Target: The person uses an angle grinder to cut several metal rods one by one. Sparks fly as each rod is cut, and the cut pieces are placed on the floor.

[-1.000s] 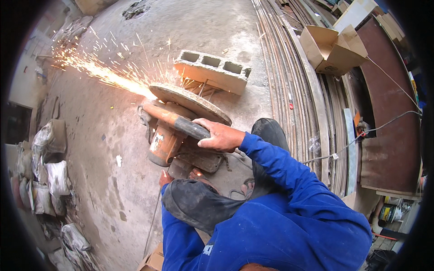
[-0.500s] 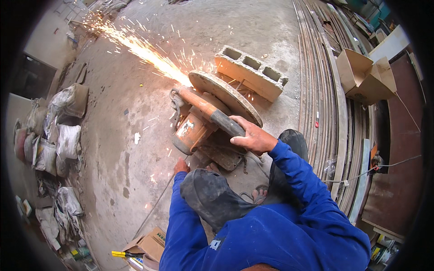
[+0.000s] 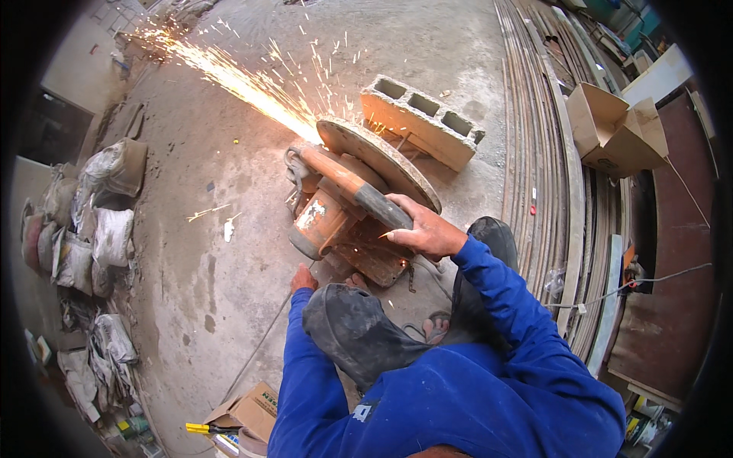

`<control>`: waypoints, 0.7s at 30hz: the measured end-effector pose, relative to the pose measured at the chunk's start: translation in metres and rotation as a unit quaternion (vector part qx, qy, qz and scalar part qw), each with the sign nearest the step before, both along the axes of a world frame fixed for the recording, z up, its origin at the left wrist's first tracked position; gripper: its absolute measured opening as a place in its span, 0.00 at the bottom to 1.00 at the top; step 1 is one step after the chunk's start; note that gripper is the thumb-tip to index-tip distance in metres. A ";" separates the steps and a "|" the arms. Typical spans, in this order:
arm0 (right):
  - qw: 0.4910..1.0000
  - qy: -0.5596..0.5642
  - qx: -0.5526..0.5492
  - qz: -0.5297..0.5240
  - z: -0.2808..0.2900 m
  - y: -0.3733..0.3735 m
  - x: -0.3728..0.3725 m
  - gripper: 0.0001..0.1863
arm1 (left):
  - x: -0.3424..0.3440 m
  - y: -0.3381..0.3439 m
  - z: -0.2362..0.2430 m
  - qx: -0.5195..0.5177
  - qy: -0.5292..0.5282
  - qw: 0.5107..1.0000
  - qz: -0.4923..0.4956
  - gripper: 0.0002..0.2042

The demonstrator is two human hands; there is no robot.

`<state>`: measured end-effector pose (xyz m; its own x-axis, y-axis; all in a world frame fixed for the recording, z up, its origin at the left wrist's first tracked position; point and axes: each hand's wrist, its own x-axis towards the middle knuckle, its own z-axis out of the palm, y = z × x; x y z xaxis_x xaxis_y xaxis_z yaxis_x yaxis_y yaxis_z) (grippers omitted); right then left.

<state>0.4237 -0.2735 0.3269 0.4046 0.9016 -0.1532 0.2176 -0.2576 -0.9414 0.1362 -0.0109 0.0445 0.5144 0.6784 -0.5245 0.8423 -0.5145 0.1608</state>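
Observation:
My right hand (image 3: 429, 228) is wrapped round the dark grip of the orange handle (image 3: 336, 174) of a chop saw. The saw's orange motor (image 3: 315, 222) sits left of the handle, its paint worn. A large round guard or disc (image 3: 379, 162) stands tilted on the far right side of the saw. Bright sparks (image 3: 252, 91) stream from it toward the far left. Low beside the motor and my knee is my left hand (image 3: 303, 279), its fingers mostly hidden, so its hold cannot be seen. The saw's dark base (image 3: 374, 263) rests on the concrete floor near my feet.
A hollow concrete block (image 3: 422, 122) stands just beyond the disc. Long metal bars (image 3: 527, 153) lie along the right, with an open cardboard box (image 3: 620, 131) on them. Filled sacks (image 3: 114, 237) line the left wall. A cable (image 3: 259, 351) crosses the floor beside my left arm.
More sparks fan upward and away from the disc, and small orange glints now show around the base and my right thumb. Both hands have stayed almost in place.

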 end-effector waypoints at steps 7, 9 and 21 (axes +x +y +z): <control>1.000 -0.011 0.013 0.002 -0.006 -0.001 0.000 0.39 | 0.001 0.002 -0.005 -0.011 0.004 1.000 0.029 0.15; 1.000 -0.008 0.016 0.003 -0.006 -0.001 0.000 0.39 | 0.001 0.002 -0.012 0.014 0.022 1.000 0.007 0.14; 1.000 0.021 0.005 0.006 -0.008 -0.001 0.000 0.40 | -0.003 0.003 -0.021 0.019 0.002 1.000 0.015 0.12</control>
